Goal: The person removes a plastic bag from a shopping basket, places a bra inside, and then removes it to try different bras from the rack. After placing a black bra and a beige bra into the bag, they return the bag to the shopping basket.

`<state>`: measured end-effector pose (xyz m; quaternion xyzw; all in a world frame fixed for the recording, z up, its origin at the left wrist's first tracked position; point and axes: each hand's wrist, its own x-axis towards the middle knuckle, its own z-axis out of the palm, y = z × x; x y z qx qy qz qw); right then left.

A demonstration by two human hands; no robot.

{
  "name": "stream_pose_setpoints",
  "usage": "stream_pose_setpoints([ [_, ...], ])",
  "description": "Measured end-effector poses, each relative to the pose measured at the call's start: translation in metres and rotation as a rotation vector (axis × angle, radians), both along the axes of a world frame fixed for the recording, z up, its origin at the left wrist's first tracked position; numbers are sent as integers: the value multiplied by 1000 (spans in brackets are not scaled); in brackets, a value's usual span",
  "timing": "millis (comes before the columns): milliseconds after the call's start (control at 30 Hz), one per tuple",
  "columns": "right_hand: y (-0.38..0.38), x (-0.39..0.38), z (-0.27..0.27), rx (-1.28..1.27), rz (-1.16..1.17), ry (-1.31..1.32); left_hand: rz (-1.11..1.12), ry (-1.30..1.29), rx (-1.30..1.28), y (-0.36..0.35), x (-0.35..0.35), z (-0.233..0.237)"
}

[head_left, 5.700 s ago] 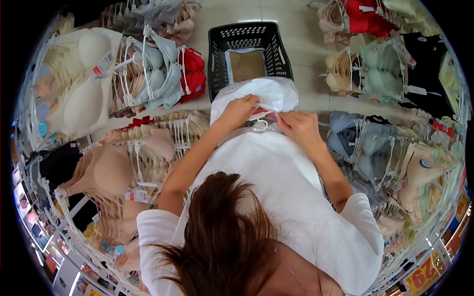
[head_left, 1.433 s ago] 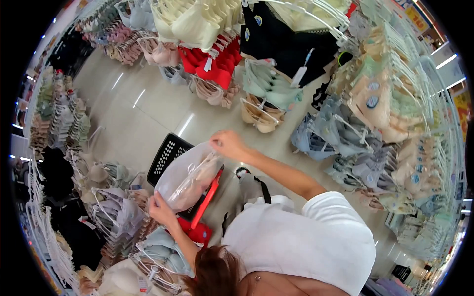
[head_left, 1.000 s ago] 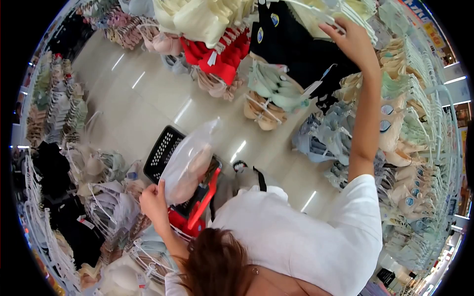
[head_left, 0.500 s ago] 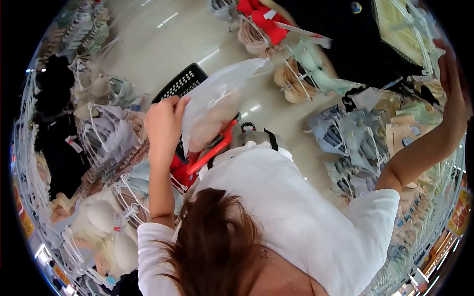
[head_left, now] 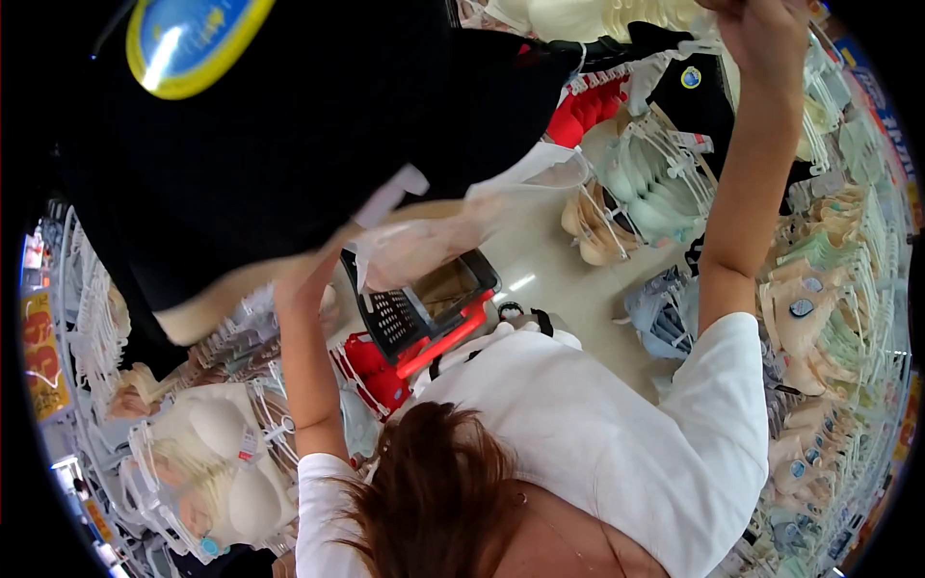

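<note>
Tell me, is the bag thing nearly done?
Done: the clear bag is held up, clear of the black basket. In hand: the left hand grips it while the right hand reaches up high. Left: the garment inside is not yet unbagged or hung, it seems.

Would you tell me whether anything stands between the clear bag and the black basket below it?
Nothing visible does: the clear bag, held by the left hand, hangs over the black basket with only air between.
</note>
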<state>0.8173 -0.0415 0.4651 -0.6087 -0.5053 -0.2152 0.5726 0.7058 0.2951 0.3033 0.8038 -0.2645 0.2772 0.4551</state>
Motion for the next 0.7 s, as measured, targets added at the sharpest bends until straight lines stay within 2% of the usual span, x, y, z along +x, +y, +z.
stream_pose_setpoints([
  [200,19,4,-17,-1,-82,76,325,235,50,71,-26,-27],
  [300,20,-2,-9,-23,-117,54,378,273,36,86,-33,-38],
  [333,21,-4,-5,-20,-111,-27,374,262,108,85,-29,-37],
  [367,22,-7,2,-19,-131,-45,380,229,276,84,-26,-33],
  [400,23,-10,8,-7,-181,-48,532,-42,998,82,-14,-18],
  [433,24,-12,12,4,-233,-52,536,235,510,34,-9,15],
  [500,23,-11,17,5,-148,-39,555,518,341,5,-8,50],
  [533,23,-11,18,10,-59,-28,554,520,341,4,-9,51],
  [567,25,-10,16,10,-60,-28,559,519,346,4,-9,52],
  [633,31,-9,8,8,-208,-55,567,514,352,5,-12,53],
  [700,32,-6,3,-79,-123,-59,605,567,301,6,-15,54],
])
